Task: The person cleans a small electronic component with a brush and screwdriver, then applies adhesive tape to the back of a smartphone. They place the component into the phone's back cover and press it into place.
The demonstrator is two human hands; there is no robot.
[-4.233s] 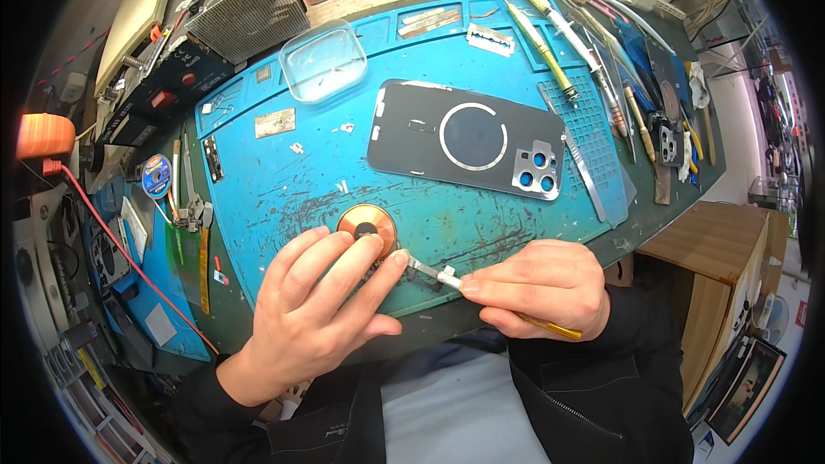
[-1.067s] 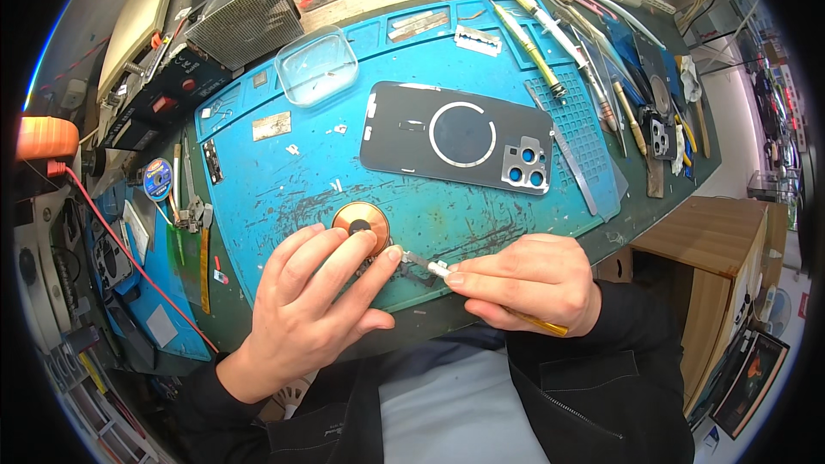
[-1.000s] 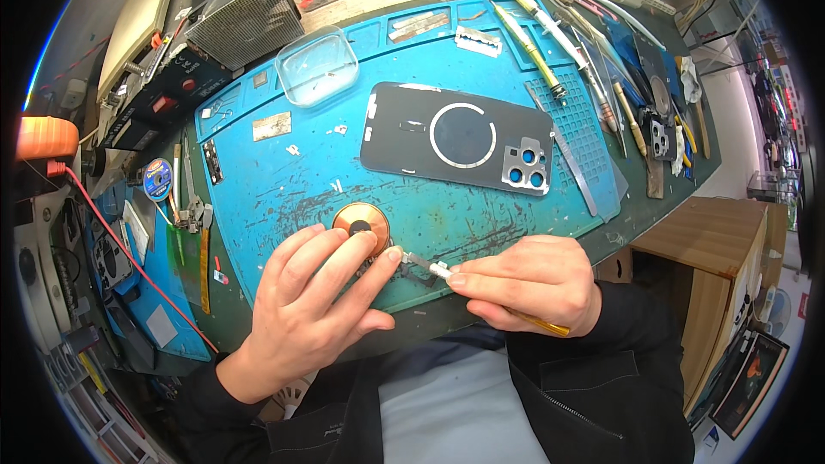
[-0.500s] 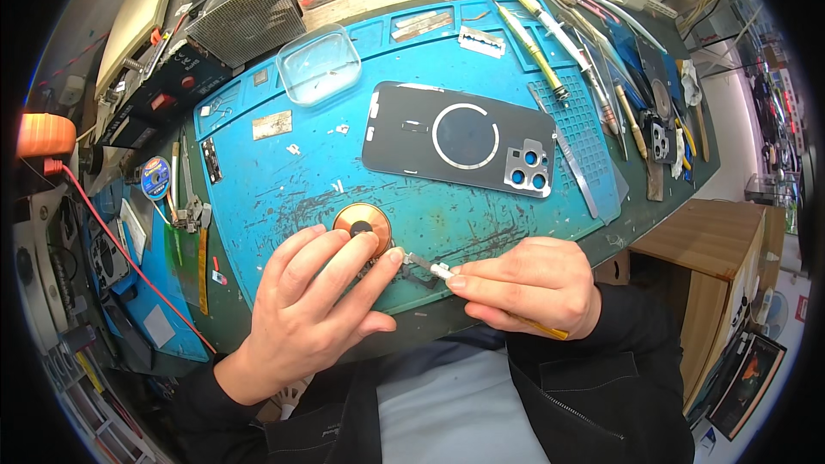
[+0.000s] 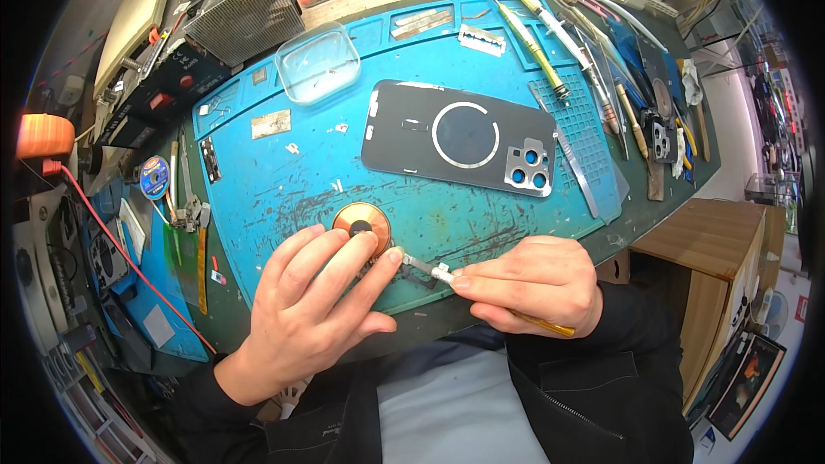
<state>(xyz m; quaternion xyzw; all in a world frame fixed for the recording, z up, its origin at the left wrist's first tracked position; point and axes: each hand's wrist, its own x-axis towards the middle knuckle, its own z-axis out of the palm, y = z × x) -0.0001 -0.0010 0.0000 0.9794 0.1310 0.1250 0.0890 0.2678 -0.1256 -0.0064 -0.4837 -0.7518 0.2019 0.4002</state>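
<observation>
On the front of the blue mat lies a copper-coloured round piece (image 5: 371, 216) with a dark centre. My left hand (image 5: 322, 288) presses it with its fingertips; the index fingertip sits on a small part at the near edge, mostly hidden. A thin-bladed knife (image 5: 442, 273) with a pale collar and a yellow handle is pinched in my right hand (image 5: 537, 286). Its blade points left, its tip close to my left index finger. Beyond both hands, a dark phone back panel (image 5: 404, 150) with a white ring and camera openings lies flat.
A clear plastic dish (image 5: 319, 64) stands on the blue mat (image 5: 284, 180) at the far left. A razor blade (image 5: 482, 40) lies at the back. Tweezers and pen-like tools (image 5: 601, 77) crowd the right. A black boxed device (image 5: 159, 90) and red cable (image 5: 129, 262) are at left.
My right hand has shifted slightly to the right with the knife, showing more of the blade. My left hand stays in place on the round piece.
</observation>
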